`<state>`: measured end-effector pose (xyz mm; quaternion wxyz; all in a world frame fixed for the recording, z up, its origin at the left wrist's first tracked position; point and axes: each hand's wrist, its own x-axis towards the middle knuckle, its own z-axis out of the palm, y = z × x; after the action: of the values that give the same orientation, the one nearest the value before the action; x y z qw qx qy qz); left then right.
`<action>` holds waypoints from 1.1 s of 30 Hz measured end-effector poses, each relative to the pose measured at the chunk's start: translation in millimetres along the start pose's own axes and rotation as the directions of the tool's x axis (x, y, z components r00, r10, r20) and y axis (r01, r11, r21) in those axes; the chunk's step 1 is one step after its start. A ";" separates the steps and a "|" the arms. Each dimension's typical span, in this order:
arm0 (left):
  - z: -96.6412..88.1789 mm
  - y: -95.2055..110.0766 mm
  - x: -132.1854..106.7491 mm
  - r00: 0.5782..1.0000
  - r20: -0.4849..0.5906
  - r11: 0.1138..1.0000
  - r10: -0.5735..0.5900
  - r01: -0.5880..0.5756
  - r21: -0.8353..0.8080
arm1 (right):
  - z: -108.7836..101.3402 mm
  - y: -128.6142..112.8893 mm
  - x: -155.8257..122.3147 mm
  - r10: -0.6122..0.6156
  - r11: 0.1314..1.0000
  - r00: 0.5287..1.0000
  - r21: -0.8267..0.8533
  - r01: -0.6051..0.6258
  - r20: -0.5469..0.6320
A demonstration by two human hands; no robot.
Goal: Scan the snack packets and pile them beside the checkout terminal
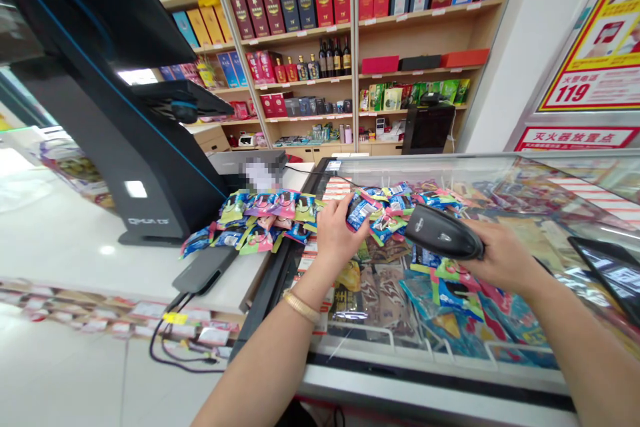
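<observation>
My left hand (pixel 336 232) is closed around a small blue snack packet (pixel 361 211), thumb on its near side, just above the glass top. In my right hand (pixel 500 250) is a black barcode scanner (pixel 443 230), its head pointing left toward the packets. Several blue, pink and green packets (pixel 387 223) lie on the glass beneath and between my hands. More of them sit in a pile (pixel 257 220) on the white counter to the left. Another few packets (pixel 457 293) are below the scanner.
A glass-topped freezer (pixel 370 347) with packaged goods inside stands before me. To the left, a dark checkout terminal (pixel 150 167) stands on the white counter (pixel 130 267), beside a grey box (pixel 205 270) with cables. A dark-screened device (pixel 610 273) lies at right. Shelves (pixel 300 33) of boxes and bottles stand behind.
</observation>
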<state>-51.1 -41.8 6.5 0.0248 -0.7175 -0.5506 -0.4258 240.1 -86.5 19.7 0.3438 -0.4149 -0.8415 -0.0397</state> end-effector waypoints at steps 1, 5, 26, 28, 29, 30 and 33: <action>-1.8 0.0 1.2 1.000 -0.009 0.998 -0.014 0.015 0.055 | 0.1 2.1 -0.9 -0.007 1.000 1.000 -0.010 0.007 -0.016; -11.4 -3.3 9.0 0.995 -0.063 0.984 -0.082 0.091 0.156 | 1.4 10.9 -3.9 -0.027 0.999 0.997 -0.049 0.024 -0.068; -94.3 -54.6 -40.0 0.872 0.432 0.868 -0.231 -0.015 0.496 | 9.2 22.1 -5.3 0.027 0.991 0.992 -0.128 -0.043 -0.124; -92.8 -45.6 -36.6 0.892 0.405 0.894 -0.202 -0.001 0.449 | 10.8 24.6 -5.7 0.028 0.988 0.986 -0.145 -0.052 -0.162; -90.4 -39.7 -33.6 0.899 0.397 0.911 -0.187 0.008 0.411 | 11.8 26.0 -6.0 0.033 0.986 0.984 -0.153 -0.061 -0.176; -86.2 -33.0 -29.9 0.904 0.391 0.930 -0.171 0.017 0.366 | 12.7 27.3 -6.3 0.040 0.984 0.981 -0.161 -0.071 -0.190; -60.6 -8.4 -17.3 0.919 0.374 0.978 -0.122 0.047 0.203 | 15.2 30.1 -7.0 0.062 0.977 0.972 -0.188 -0.105 -0.225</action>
<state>-93.9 -82.4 30.4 -0.0335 -0.7569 -0.6134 -0.2230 256.6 -66.2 -2.8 0.3923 -0.4753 -0.7723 -0.1540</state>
